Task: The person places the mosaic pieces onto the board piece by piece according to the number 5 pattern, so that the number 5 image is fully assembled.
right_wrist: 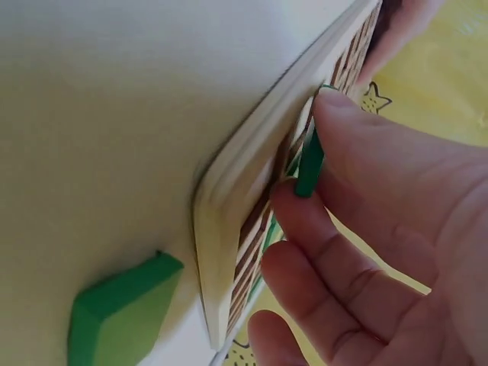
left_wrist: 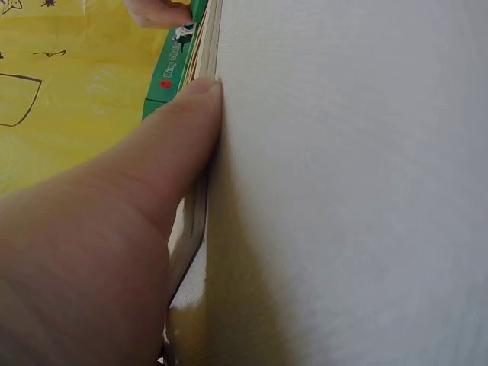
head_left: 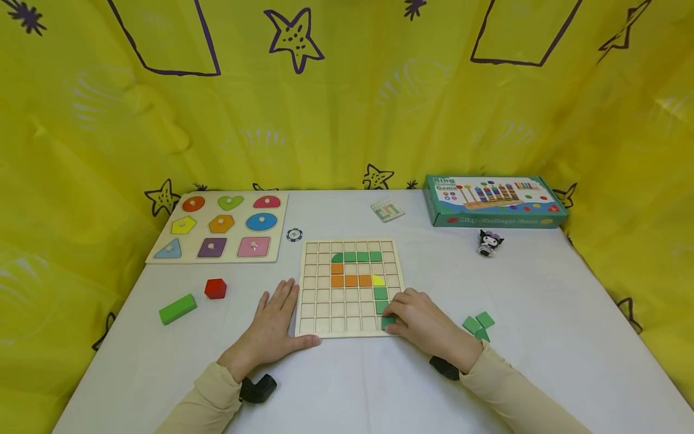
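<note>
Nearest me, my left hand (head_left: 273, 325) lies flat on the white tabletop (head_left: 542, 337), fingers straight, its thumb along the front left corner of the wooden grid board (head_left: 325, 301); the left wrist view shows that thumb pressed against the board's edge. Beyond it toward the left edge lie a green block (head_left: 178, 308) and a red hexagonal block (head_left: 215, 289), just apart from each other. At the far left corner sits a shape puzzle board (head_left: 219, 228) with nine knobbed pieces, and a small round token (head_left: 294, 234) rests near its right side.

On the grid board, green, orange and yellow tiles form a winding line down to the front right corner. There my right hand (head_left: 425, 325) pinches a green tile (head_left: 387, 322) between thumb and fingertips, with the tile at the board's front right cell. Three loose green tiles (head_left: 478, 325) lie together just right of that hand. Farther back stand a small card (head_left: 387, 210), a little figurine (head_left: 490, 242) and a Ring Challenge Game box (head_left: 494, 200) near the far right corner.
</note>
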`<state>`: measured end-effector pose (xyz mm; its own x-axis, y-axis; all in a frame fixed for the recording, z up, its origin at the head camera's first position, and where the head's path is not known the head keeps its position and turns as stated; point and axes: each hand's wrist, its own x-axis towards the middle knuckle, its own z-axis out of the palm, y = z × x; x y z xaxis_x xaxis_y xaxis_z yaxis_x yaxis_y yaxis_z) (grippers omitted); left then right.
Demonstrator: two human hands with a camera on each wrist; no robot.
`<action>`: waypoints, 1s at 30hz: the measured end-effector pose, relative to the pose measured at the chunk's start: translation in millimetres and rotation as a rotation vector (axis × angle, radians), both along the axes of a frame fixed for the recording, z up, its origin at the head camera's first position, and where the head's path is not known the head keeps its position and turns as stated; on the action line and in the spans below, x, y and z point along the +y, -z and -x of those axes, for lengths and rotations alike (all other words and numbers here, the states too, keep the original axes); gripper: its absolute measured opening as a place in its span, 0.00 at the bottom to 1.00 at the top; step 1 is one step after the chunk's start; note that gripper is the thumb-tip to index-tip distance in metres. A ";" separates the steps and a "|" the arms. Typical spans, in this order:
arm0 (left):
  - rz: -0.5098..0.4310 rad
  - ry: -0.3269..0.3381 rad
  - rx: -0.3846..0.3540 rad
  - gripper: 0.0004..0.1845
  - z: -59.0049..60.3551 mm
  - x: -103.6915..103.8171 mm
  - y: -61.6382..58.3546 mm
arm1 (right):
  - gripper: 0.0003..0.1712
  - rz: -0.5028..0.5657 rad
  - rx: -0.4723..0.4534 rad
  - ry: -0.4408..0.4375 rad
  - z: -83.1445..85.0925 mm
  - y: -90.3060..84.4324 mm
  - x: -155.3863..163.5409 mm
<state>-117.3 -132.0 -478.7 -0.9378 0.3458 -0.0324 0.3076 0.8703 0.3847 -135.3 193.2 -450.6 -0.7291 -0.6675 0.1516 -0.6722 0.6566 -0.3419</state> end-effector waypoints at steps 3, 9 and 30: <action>0.005 0.006 0.005 0.64 0.5 -0.3 0.4 | 0.11 0.007 0.016 -0.019 2.2 0.7 -2.2; 0.007 0.008 0.010 0.64 1.0 -0.6 0.8 | 0.12 0.017 0.025 -0.039 3.7 2.4 -4.5; 0.010 0.009 -0.006 0.64 -0.1 -0.2 0.1 | 0.18 0.050 -0.018 0.341 -18.7 -1.1 106.9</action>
